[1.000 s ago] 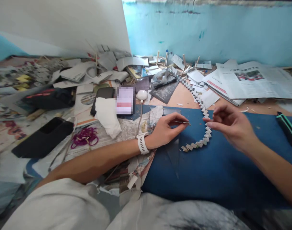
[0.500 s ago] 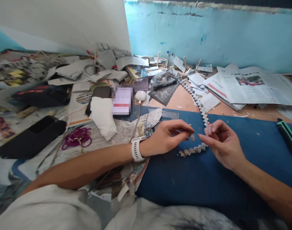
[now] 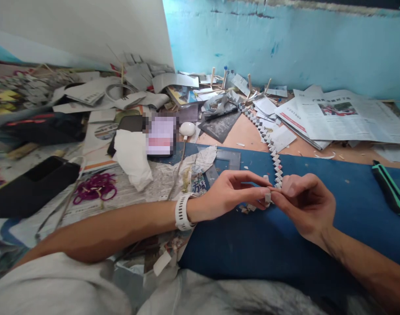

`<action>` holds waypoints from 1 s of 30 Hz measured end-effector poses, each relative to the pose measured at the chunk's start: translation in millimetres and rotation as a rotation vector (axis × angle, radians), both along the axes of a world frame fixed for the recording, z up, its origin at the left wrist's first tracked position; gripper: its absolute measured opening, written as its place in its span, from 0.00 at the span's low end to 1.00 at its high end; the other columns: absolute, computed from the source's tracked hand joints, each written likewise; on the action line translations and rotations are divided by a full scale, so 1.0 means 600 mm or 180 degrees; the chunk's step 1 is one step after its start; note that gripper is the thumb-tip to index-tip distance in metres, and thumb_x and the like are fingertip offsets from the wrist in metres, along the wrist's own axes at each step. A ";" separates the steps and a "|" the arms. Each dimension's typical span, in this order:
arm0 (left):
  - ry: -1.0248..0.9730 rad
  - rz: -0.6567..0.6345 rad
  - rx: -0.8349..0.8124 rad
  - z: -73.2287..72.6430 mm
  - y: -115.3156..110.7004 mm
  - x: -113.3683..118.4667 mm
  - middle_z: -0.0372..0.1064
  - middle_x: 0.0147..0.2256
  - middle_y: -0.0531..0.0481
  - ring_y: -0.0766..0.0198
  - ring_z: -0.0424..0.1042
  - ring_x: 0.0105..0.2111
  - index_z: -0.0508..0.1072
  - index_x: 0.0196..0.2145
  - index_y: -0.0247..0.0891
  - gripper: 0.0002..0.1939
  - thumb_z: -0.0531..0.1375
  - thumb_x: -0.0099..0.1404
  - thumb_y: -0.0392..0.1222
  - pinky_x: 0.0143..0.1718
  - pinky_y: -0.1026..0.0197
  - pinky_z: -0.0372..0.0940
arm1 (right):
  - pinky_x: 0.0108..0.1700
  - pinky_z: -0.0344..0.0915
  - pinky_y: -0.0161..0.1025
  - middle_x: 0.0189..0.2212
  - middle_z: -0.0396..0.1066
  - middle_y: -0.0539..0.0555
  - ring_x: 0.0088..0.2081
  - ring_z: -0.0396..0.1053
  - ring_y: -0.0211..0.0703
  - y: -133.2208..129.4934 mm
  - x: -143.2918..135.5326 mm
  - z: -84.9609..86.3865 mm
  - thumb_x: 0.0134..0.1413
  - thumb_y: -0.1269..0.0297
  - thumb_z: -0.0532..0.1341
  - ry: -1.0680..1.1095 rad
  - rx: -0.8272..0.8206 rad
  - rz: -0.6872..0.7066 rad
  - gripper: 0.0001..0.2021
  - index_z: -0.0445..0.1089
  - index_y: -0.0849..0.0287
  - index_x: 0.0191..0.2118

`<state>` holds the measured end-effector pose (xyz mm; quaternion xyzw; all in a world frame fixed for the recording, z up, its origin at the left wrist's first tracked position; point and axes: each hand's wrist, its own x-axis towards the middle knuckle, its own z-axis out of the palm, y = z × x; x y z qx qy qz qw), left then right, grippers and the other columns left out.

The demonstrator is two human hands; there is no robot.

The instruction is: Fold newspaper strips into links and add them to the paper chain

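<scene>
My left hand (image 3: 234,192), with a white watch (image 3: 184,212) on its wrist, pinches a small folded paper piece (image 3: 268,197) between thumb and fingers. The fingertips of my right hand (image 3: 306,203) meet it at that same piece, thumb and index pressed together. A zigzag chain of folded paper (image 3: 277,168) runs from the back of the table down to my fingers. Its near end (image 3: 247,208) lies on the blue mat (image 3: 239,249), partly hidden under my left hand. Whether the piece is joined to the chain I cannot tell.
A green and black utility knife (image 3: 390,188) lies at the mat's right. Newspapers (image 3: 344,116) are stacked at the back right. To the left are a phone (image 3: 161,135), white tissue (image 3: 132,157), purple cord (image 3: 96,188) and a cable (image 3: 176,173). Upright sticks (image 3: 224,78) stand along the wall.
My hands have come together, and the right fingertips now meet the left ones at the small paper piece. The view has shifted slightly, moving the background left.
</scene>
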<state>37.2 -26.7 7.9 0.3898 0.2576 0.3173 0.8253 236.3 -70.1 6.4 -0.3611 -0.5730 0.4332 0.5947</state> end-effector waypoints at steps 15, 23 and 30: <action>-0.0457 -0.0069 -0.0502 0.007 -0.006 0.006 0.81 0.40 0.46 0.61 0.82 0.38 0.79 0.34 0.35 0.11 0.76 0.56 0.36 0.38 0.61 0.79 | 0.31 0.73 0.44 0.26 0.68 0.47 0.24 0.61 0.39 -0.014 0.009 -0.016 0.47 0.86 0.68 -0.0689 0.0993 0.0077 0.23 0.72 0.49 0.41; -0.0217 -0.0042 -0.0246 -0.003 0.001 0.002 0.83 0.43 0.42 0.62 0.83 0.39 0.83 0.41 0.35 0.13 0.75 0.59 0.39 0.43 0.61 0.78 | 0.27 0.60 0.40 0.22 0.62 0.45 0.24 0.59 0.37 -0.007 0.004 -0.019 0.51 0.83 0.69 -0.0443 0.0678 -0.0112 0.17 0.69 0.51 0.38; -0.0068 0.0305 0.0195 0.002 0.022 -0.008 0.82 0.44 0.41 0.61 0.82 0.40 0.81 0.43 0.33 0.16 0.74 0.59 0.41 0.45 0.58 0.77 | 0.31 0.68 0.37 0.29 0.67 0.47 0.27 0.64 0.37 0.028 0.009 0.007 0.58 0.76 0.68 -0.1021 0.0651 -0.0095 0.12 0.71 0.52 0.41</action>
